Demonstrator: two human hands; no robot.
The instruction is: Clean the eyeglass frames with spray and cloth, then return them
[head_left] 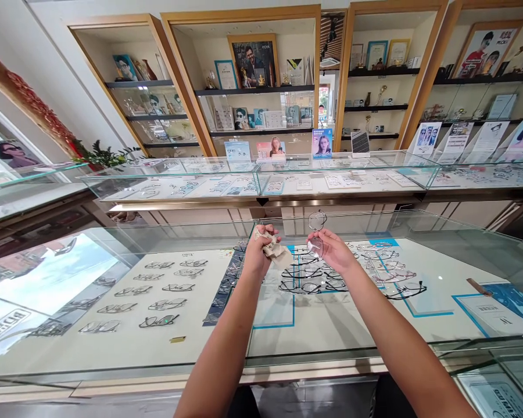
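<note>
Both my arms reach out over a glass display counter (113, 371). My left hand (258, 251) is closed round a beige cleaning cloth (275, 251), which hangs out to the right of the fist. My right hand (333, 248) pinches a pair of thin-framed glasses (316, 231) held upright, one lens above the other. The two hands are a short way apart, above the counter's middle.
Under the glass lie rows of spectacle frames (157, 290) on white and blue mats. A second glass counter (261, 180) stands behind, with small advert cards on top. Wooden wall shelves (253, 90) hold posters, certificates and trophies. A plant (104, 155) stands at the left.
</note>
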